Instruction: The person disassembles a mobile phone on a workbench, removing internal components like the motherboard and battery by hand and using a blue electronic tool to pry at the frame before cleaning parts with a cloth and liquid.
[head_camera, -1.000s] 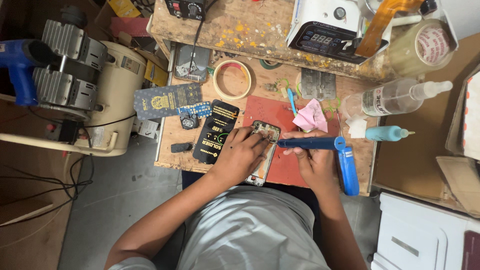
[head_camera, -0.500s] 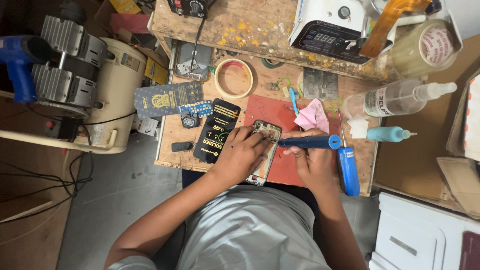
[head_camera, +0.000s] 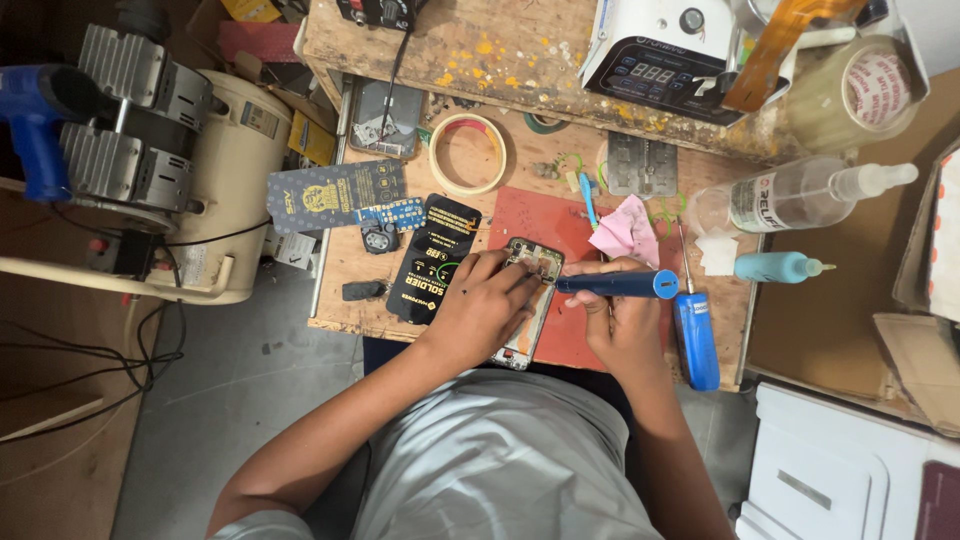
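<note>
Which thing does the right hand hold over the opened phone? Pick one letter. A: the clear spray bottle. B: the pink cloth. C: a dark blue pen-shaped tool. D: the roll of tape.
C: the right hand grips a dark blue pen-shaped tool lying level, its tip toward the opened phone that the left hand steadies.

The bench (head_camera: 520, 60) is rough, paint-spattered wood. A matt red mat (head_camera: 560, 225) lies on it. The screwdriver (head_camera: 618, 286) is smooth blue plastic, the spray bottle (head_camera: 800, 195) clear glossy plastic, the cloth (head_camera: 625, 232) pink, crumpled.
</note>
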